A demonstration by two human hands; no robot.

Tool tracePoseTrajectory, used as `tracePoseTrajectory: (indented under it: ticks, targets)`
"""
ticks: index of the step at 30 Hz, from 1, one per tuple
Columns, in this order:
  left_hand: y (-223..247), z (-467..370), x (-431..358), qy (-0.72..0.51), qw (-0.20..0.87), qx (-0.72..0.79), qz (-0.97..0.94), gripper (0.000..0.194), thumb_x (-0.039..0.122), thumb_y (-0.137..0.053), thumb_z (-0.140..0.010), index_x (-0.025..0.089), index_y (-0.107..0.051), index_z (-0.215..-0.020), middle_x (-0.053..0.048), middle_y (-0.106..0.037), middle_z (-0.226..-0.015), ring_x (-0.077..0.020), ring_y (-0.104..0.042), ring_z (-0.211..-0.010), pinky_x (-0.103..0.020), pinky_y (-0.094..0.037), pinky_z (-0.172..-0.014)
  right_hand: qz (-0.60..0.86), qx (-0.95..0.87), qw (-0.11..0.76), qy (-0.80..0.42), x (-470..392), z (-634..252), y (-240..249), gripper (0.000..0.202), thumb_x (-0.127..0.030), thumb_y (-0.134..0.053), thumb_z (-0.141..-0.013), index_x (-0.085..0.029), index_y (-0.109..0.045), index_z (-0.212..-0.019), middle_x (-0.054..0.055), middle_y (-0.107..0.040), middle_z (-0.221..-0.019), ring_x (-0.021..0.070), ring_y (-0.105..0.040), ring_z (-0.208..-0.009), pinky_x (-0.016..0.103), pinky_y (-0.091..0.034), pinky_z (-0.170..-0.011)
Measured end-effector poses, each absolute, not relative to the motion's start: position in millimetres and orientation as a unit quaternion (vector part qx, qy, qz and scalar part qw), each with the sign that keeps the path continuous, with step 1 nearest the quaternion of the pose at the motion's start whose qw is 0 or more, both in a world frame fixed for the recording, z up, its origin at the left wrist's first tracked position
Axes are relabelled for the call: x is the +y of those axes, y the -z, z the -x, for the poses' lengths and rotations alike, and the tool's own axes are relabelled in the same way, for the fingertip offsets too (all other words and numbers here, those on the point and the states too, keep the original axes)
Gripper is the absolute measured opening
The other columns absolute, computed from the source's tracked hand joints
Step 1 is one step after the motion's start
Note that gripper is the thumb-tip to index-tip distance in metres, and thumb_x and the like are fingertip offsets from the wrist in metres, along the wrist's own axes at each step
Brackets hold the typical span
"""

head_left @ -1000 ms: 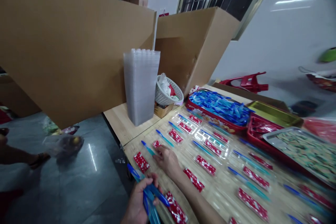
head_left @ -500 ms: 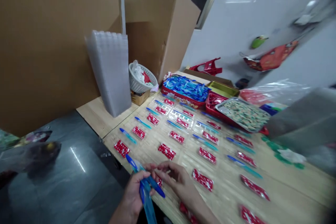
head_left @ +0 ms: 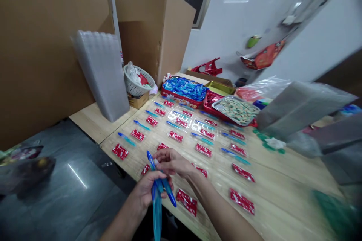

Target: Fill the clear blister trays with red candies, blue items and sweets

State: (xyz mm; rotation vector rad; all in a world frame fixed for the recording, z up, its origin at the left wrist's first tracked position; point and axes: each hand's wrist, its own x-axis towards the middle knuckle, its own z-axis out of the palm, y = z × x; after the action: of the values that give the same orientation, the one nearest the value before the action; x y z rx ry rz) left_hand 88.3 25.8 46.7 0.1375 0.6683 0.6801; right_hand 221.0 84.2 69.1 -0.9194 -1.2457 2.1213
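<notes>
My left hand (head_left: 148, 190) grips a bunch of blue toothbrushes (head_left: 157, 196) upright at the near edge of the wooden table (head_left: 283, 192). My right hand (head_left: 172, 162) reaches across and pinches the top of one toothbrush in that bunch. On the table lie rows of clear plastic blister trays (head_left: 181, 116), each with a red-and-white packet (head_left: 186, 201); several farther ones also hold a blue toothbrush (head_left: 126, 139).
A tall stack of clear trays (head_left: 103, 73) leans at the back left beside a white basket (head_left: 137, 83) and big cardboard boxes (head_left: 154, 26). A red tray of blue toothbrushes (head_left: 183, 90) and a metal tray (head_left: 236, 109) stand at the back. Plastic-wrapped stacks (head_left: 302, 105) lie right.
The view has swung right. My right hand left the trays and came back to the toothbrush bunch, which my left hand has kept holding.
</notes>
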Motion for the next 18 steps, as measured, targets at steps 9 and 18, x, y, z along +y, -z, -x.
tracePoseTrajectory:
  ticks: [9, 18]
  targets:
    - [-59.2, -76.5, 27.2, -0.367, 0.868, 0.324, -0.083, 0.022, 0.011, -0.057, -0.067, 0.007, -0.069, -0.085, -0.015, -0.073, -0.084, -0.0206, -0.068, -0.074, -0.017, -0.042, -0.045, 0.312, -0.402, 0.432, -0.745, 76.3, -264.6, -61.3, 0.032, -0.025, -0.081, -0.058, -0.017, -0.070, -0.088, 0.001, -0.065, -0.075, 0.0089, -0.053, -0.060, 0.019, -0.039, -0.055]
    - [-58.7, -38.4, 21.3, -0.457, 0.803, 0.375, -0.078, 0.016, 0.008, -0.062, -0.065, 0.008, -0.070, -0.078, -0.011, -0.073, -0.074, -0.0146, -0.064, -0.056, -0.015, -0.040, -0.038, 0.378, -0.357, 0.577, -0.630, 56.3, -298.5, -48.3, 0.026, -0.031, -0.083, -0.054, -0.021, -0.069, -0.073, 0.000, -0.062, -0.073, 0.0104, -0.050, -0.059, 0.021, -0.038, -0.053]
